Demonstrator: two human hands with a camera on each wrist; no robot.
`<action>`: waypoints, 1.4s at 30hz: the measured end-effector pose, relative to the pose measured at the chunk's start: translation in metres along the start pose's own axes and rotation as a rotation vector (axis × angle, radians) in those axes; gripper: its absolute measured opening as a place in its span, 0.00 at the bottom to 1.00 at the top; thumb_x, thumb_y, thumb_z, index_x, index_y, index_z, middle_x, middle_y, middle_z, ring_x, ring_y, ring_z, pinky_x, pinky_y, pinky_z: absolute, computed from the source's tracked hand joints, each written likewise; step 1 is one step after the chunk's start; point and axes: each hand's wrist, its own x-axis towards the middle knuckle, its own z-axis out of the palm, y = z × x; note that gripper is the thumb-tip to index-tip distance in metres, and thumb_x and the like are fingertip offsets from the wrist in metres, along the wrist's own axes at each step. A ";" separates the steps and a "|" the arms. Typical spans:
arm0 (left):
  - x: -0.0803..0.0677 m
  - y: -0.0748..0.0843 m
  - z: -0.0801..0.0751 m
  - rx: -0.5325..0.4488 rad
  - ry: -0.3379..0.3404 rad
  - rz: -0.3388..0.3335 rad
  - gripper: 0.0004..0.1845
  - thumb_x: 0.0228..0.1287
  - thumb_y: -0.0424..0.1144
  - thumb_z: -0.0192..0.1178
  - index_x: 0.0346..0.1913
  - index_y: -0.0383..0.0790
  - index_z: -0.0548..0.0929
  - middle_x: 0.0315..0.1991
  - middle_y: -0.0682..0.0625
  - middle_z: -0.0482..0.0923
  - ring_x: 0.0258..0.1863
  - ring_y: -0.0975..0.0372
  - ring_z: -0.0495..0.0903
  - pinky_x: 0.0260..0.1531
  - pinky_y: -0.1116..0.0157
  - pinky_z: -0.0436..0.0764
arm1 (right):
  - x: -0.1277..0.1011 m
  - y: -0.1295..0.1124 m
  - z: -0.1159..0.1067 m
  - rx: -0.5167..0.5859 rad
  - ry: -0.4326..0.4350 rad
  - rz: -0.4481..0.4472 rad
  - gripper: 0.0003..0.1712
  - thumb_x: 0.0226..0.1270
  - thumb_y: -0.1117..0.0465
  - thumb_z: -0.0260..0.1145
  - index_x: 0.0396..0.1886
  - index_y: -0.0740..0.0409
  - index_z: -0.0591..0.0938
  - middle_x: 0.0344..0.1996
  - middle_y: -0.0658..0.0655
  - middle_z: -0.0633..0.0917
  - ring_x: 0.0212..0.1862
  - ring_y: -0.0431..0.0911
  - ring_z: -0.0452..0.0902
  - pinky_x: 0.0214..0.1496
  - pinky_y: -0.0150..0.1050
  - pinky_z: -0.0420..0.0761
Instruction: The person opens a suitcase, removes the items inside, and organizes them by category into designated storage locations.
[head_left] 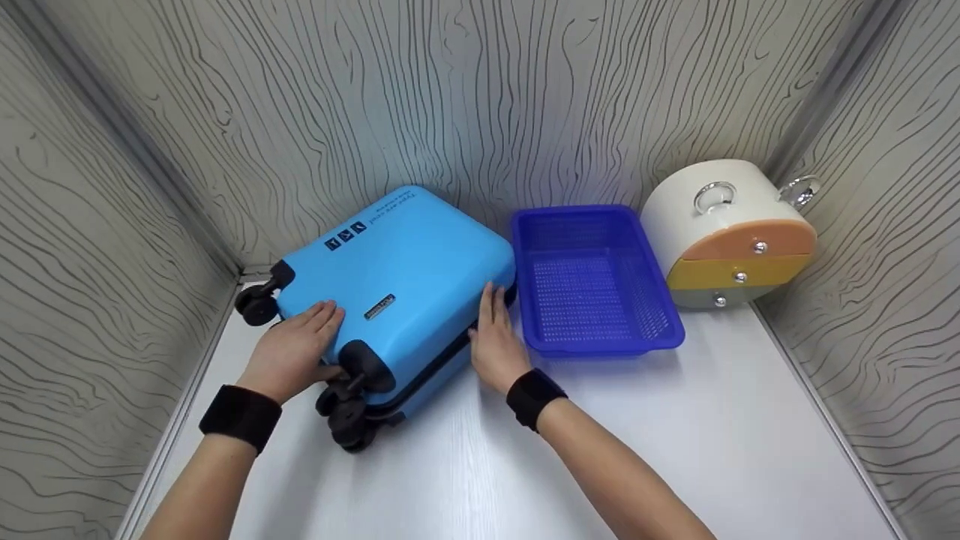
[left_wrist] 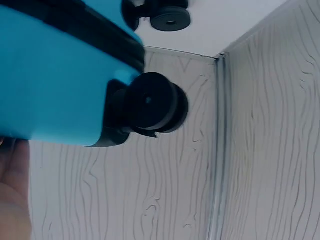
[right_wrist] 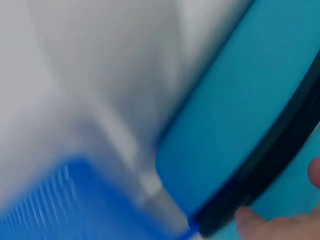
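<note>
One blue hard-shell suitcase lies flat at the left rear of the white tabletop, close to the wood-grain back and left walls, with open room in front. Left hand rests flat on the shell near a black wheel, grip relaxed, fingers straight. Right hand presses straight-fingered against the suitcase's right edge. One blue perforated plastic basket sits just beside it; one rounded white drawer box, three drawers, far right.
</note>
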 end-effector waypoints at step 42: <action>0.072 0.139 0.038 -0.012 0.182 -0.202 0.38 0.73 0.56 0.59 0.78 0.41 0.65 0.76 0.41 0.64 0.75 0.48 0.62 0.73 0.37 0.50 | 0.040 0.003 -0.100 -0.108 -0.387 -0.390 0.33 0.81 0.42 0.54 0.79 0.47 0.67 0.78 0.51 0.62 0.81 0.51 0.49 0.79 0.54 0.52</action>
